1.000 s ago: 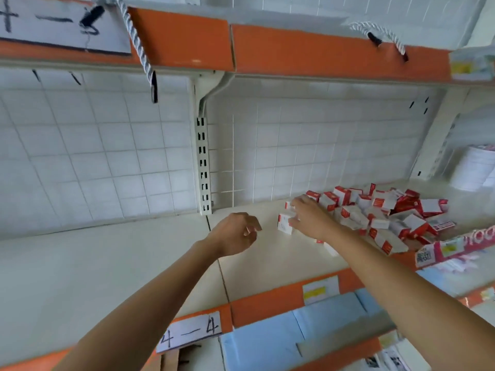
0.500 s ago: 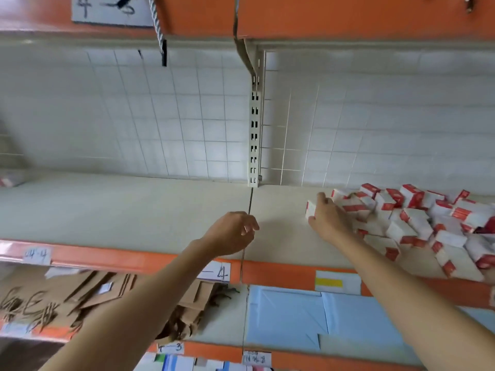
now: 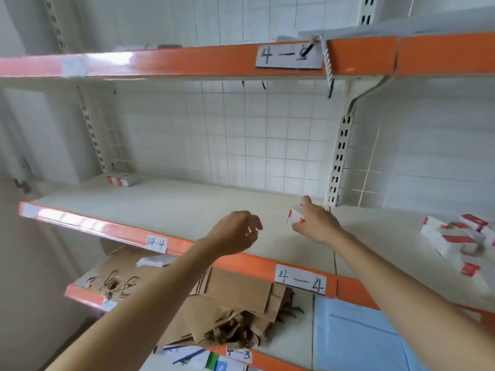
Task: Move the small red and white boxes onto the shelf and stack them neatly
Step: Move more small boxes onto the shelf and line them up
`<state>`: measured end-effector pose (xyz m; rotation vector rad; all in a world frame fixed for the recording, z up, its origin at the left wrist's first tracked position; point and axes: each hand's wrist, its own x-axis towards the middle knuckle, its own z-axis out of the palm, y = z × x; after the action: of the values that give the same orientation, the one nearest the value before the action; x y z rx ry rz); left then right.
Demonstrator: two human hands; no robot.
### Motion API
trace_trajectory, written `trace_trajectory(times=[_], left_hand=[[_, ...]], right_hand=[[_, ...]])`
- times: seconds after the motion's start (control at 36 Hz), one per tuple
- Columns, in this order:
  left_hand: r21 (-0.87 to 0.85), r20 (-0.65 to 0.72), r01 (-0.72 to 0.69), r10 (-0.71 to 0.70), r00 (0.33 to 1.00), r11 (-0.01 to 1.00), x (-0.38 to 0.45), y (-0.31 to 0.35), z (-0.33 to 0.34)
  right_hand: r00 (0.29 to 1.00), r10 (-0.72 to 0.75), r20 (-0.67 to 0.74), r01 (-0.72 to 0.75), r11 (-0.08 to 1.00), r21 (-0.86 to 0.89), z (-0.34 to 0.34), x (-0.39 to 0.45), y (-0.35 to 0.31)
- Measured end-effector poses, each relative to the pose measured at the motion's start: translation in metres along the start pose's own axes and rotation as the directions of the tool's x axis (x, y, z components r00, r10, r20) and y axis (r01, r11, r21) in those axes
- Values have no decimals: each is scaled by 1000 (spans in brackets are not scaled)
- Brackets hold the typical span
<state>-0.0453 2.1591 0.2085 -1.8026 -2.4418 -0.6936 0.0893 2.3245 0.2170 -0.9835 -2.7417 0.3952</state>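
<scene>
Lower shelf: flattened brown cardboard (image 3: 227,303) lies in a heap below the orange rail, with a pale blue sheet (image 3: 356,336) just to its right.
Front rail: the orange edge (image 3: 241,261) of the middle shelf carries a handwritten label "4-4" (image 3: 300,281) and a smaller one (image 3: 156,244) further left.
Left hand: left hand (image 3: 235,232) hovers above the front of the shelf board, its grip loosely curled with the fingertips close together and nothing in it.
Right hand: right hand (image 3: 317,223) is stretched out over the shelf board, its grip clamped on a small red and white box (image 3: 296,216), fingers over the top and thumb beneath.
Held box: off the board, near the slotted upright (image 3: 338,159), between the left hand and the pile.
Pile: more red and white boxes (image 3: 452,236) lie jumbled on the shelf board at the far right, well apart from the held one; that edge is blurred.
Far left corner: one small stack of red and white boxes (image 3: 120,180) sits at the back of the shelf board (image 3: 166,207), against the wire grid.
Upper shelf: an orange rail (image 3: 187,60) overhead with a paper label (image 3: 288,55).
</scene>
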Motion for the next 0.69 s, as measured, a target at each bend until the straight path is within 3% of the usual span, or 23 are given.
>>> trace_trajectory(times=[0.39, 0.69], left_hand=[[83, -91, 280, -273, 958, 956, -128, -201, -111], [22, -203, 384, -372, 906, 923, -163, -295, -132]], right_hand=[[930, -368, 21, 368, 930, 0, 89, 31, -249], [867, -495, 55, 497, 866, -57, 136, 76, -353]])
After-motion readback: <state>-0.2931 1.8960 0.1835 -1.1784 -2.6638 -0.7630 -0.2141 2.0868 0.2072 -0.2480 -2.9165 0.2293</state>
